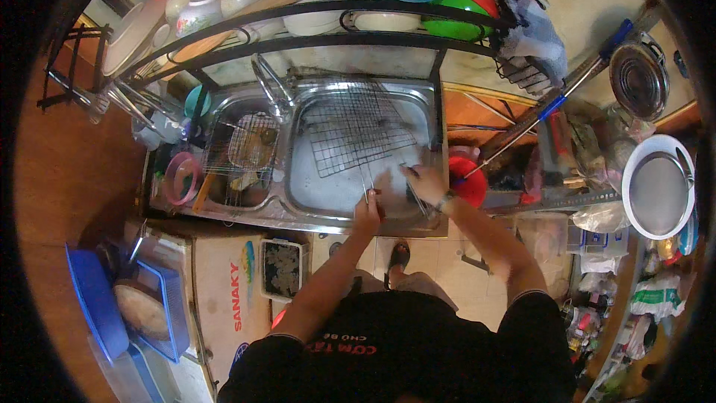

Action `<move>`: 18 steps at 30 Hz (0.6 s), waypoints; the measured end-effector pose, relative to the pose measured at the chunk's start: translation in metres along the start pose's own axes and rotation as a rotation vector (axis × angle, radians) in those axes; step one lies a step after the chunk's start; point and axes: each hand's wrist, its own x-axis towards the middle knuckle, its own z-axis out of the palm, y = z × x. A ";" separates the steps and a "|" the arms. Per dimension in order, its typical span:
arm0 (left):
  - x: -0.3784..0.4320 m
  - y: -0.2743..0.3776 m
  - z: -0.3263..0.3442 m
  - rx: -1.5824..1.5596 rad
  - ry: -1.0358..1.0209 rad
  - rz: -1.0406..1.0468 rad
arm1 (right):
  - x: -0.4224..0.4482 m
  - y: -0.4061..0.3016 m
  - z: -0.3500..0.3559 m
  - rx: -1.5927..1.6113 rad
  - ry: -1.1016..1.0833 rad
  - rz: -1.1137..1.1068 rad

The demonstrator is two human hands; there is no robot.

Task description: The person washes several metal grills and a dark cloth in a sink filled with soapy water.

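Note:
My left hand (pixel 369 214) grips the wire handle of a wire grill basket (pixel 361 140), whose mesh lies tilted over the right basin of the steel sink (pixel 313 196). To the right, my right hand (pixel 428 183), with a watch at the wrist, is closed around a small dark item that is blurred; I cannot tell what it is. Thin metal rods show below that hand at the basin's right side. The mesh is also blurred at its far end. In the left basin sit more wire grill racks (pixel 251 140) and a wooden handle (pixel 204 193).
The faucet (pixel 272 89) rises between the basins. A black metal dish rack (pixel 313 42) with bowls spans behind the sink. A pink basket (pixel 183 178) stands at the left, a red bucket (pixel 469 179) at the right. A blue-and-silver pole (pixel 576 83) leans diagonally at the right.

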 end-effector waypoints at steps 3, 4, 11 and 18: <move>-0.004 -0.005 0.003 -0.325 -0.101 -0.114 | -0.001 -0.026 0.011 -0.126 0.017 -0.082; -0.004 -0.006 0.000 -0.379 -0.137 -0.153 | 0.002 -0.031 0.011 -0.132 0.004 -0.079; -0.007 -0.015 -0.046 -0.375 -0.312 -0.445 | 0.039 -0.026 0.010 0.268 0.028 0.015; 0.005 0.003 -0.100 -0.461 -0.409 -0.720 | 0.070 -0.069 0.093 0.137 0.260 -0.282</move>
